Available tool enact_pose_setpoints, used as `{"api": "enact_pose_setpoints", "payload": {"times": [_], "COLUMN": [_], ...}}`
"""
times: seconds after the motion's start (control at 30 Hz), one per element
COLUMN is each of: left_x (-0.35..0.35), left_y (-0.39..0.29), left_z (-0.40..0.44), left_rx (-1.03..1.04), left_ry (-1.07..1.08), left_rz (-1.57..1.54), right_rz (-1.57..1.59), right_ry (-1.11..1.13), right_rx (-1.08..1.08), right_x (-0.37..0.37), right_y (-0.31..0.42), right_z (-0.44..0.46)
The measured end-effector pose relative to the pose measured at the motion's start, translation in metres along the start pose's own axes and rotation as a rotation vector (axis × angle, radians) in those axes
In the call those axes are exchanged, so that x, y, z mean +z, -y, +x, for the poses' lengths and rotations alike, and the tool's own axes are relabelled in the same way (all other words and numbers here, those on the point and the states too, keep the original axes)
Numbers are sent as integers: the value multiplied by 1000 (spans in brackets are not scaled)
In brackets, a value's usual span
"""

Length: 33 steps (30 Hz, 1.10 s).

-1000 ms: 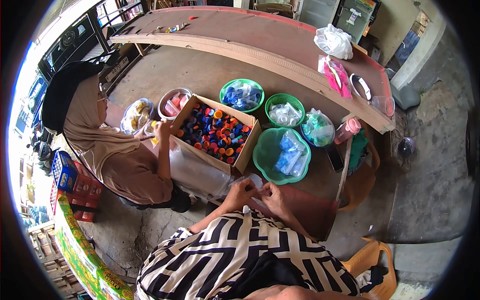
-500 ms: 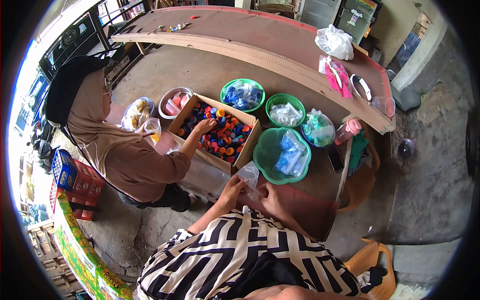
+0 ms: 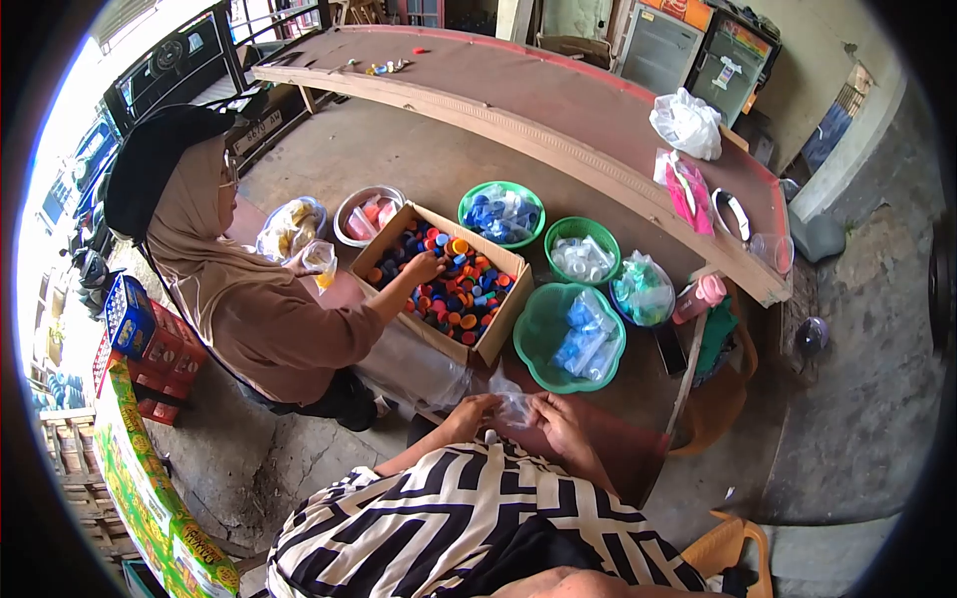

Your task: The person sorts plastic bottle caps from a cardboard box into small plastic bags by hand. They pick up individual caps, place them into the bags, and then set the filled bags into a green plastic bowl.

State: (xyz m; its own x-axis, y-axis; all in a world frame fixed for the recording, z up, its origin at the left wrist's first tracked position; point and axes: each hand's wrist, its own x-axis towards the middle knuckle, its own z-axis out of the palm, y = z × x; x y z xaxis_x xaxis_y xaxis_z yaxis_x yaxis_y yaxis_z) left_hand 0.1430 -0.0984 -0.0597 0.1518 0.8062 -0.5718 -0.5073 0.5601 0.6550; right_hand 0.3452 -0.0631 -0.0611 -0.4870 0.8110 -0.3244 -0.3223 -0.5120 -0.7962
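Note:
Between my two hands is a clear plastic bag (image 3: 513, 407), pinched at both sides in front of my body. My left hand (image 3: 471, 417) grips its left side, fingers closed. On the other side my right hand (image 3: 558, 419) pinches the bag with bent fingers. Just beyond them stands a cardboard box (image 3: 488, 344) full of coloured bottle caps (image 3: 459, 294). A green scalloped basin (image 3: 538, 339) with bags of blue caps (image 3: 586, 339) is right of the box. A co-worker (image 3: 269, 299) at the left reaches one hand into the caps and holds a small bag (image 3: 321, 261) in the other.
Behind the box are a green basin (image 3: 501, 214), a green basket (image 3: 581, 249) and a bowl of bags (image 3: 643, 289). A phone (image 3: 670, 351) and pink bottle (image 3: 701, 297) lie at the right. A long raised wooden edge (image 3: 558, 179) crosses behind. Crates (image 3: 164, 364) stand at left.
My hands have moved slightly apart, with the clear bag stretched wider between them. The co-worker's hand is still in the caps, and the small bag has shifted. The whole view has shifted slightly.

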Motion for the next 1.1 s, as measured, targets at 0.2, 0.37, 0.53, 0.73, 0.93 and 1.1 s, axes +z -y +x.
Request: {"api": "enact_pose_setpoints", "payload": {"times": [0.2, 0.37, 0.53, 0.73, 0.93, 1.1], "left_x": [-6, 2, 16, 28, 34, 33], "left_y": [-4, -9, 4, -16, -15, -10], "left_z": [14, 1, 4, 5, -7, -10], "left_rx": [59, -42, 480, 781, 889, 910], "left_ry": [248, 245, 204, -232, -111, 65], "left_rz": [-284, -273, 441, 768, 980, 1203], "right_rz": [94, 236, 156, -242, -591, -908], "right_ry": [-40, -175, -120, -50, -296, -465], "right_rx": [-12, -122, -143, -254, -310, -256], "right_x": [-1, 3, 1, 11, -7, 9], "right_y": [-17, -1, 5, -1, -1, 10], "right_z": [8, 7, 4, -2, 3, -8]}}
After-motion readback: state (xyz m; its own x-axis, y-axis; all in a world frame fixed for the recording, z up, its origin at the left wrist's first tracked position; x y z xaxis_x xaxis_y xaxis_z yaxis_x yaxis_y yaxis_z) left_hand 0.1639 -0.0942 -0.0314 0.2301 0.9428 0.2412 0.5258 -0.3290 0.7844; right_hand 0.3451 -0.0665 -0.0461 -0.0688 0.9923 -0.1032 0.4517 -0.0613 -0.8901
